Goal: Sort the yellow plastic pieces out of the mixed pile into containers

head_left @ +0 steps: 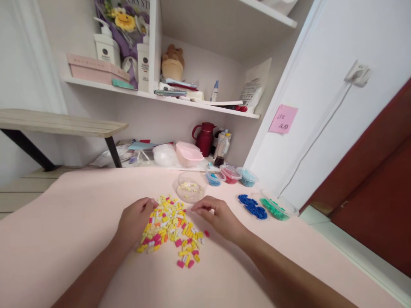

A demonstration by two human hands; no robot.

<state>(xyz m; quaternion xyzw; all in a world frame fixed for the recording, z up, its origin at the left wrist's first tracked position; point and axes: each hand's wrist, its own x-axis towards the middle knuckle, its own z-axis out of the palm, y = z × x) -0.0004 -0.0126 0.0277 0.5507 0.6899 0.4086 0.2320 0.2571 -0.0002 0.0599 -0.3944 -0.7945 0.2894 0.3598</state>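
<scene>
A loose pile of small toy building bricks (171, 220), mostly yellow with pink, white and orange among them, is spread on the pink-covered table. At the pile's upper left edge is my left hand (136, 217), fingers curled together; whatever they hold is hidden. My right hand (220, 217) reaches in from the right, thumb and index finger drawn together just beside the pile; anything between them is too small to make out. Beyond both hands stands a clear round container (192, 197) with a few pale yellow pieces inside. One red brick (206, 233) lies apart, below my right hand.
Right of the pile are containers of dark blue (253, 207), green (274, 208), light blue (247, 176), red (230, 174) and blue pieces (213, 177). Behind stand a pink box (189, 153), a dark red jug (204, 139) and bottles. A wooden stand (61, 122) is at left.
</scene>
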